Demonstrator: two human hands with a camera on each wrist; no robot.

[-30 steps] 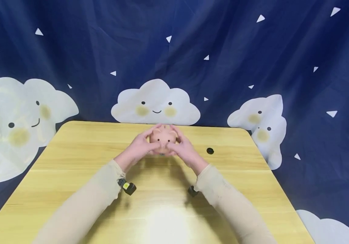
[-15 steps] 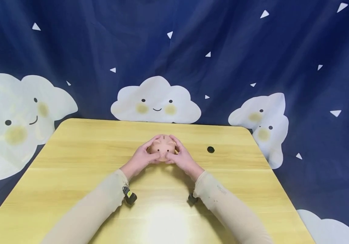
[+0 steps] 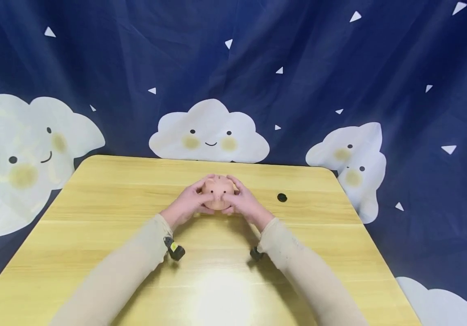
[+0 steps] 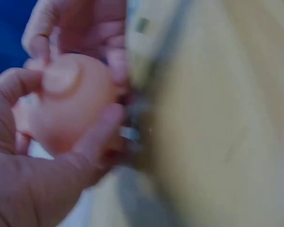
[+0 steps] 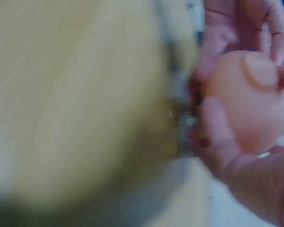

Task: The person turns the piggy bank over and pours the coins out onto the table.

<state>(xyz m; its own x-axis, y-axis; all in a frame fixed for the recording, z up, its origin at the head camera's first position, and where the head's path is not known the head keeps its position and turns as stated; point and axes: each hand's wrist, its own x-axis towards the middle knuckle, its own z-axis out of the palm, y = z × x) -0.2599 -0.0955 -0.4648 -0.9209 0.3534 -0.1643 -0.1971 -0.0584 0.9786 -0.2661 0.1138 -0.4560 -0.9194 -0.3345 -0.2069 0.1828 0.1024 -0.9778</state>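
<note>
A pink piggy bank [image 3: 218,185], with two dark eyes and a slot on top, faces me over the middle of the table in the head view. My left hand [image 3: 189,203] grips its left side and my right hand [image 3: 246,204] its right side, thumbs across the front. Shadows beneath my arms suggest it hangs above the tabletop. In the left wrist view the piggy bank's rounded body [image 4: 75,104] lies between both hands. Small shiny, blurred things [image 4: 132,127] appear by its underside; their kind cannot be told.
Right of the hands, a small round black disc [image 3: 282,198] lies on the wooden table [image 3: 119,190]. A dark blue curtain [image 3: 184,50] with smiling clouds and white triangles hangs behind the table's far edge.
Both hands brought the piggy bank lower and nearer to me, then raised it slightly, still gripping it. Its face has tipped a little in the last half second. The black disc stays put.
</note>
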